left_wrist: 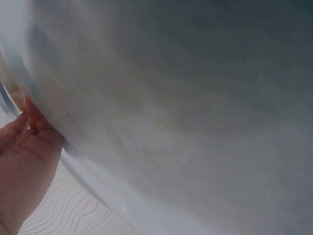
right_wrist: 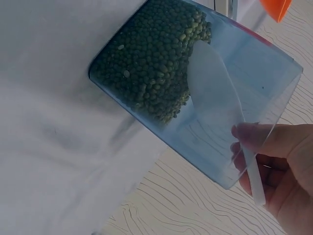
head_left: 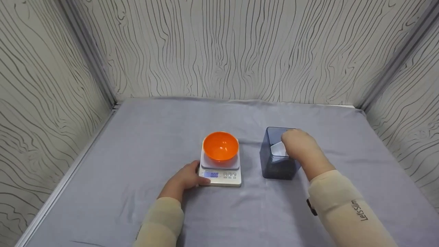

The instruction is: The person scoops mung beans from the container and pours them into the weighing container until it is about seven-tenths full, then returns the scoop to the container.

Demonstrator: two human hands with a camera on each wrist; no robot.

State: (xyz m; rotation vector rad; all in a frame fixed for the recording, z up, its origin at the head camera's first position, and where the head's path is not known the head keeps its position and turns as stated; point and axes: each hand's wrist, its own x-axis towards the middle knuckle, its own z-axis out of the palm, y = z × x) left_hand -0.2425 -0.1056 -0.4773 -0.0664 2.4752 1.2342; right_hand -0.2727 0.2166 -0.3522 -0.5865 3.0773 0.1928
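Observation:
An orange bowl (head_left: 221, 146) sits upright on the platform of a white kitchen scale (head_left: 224, 182), whose display reads zero. At the scale's left front corner, my left hand (head_left: 187, 175) holds the edge, thumb on top beside the display and fingers along the side. To the right, a clear bluish container (head_left: 265, 159) stands with green mung beans (right_wrist: 151, 54) in its lower part. My right hand (head_left: 299, 145) reaches into its mouth and pinches the handle of a white plastic scoop (right_wrist: 212, 81). The scoop's tip touches the beans. The left wrist view mostly shows blurred cloth.
A grey cloth (head_left: 144, 137) with some wrinkles covers the table. White wood-grain panels (head_left: 219, 51) wall in the back and both sides. A strip of cloth separates the scale from the container.

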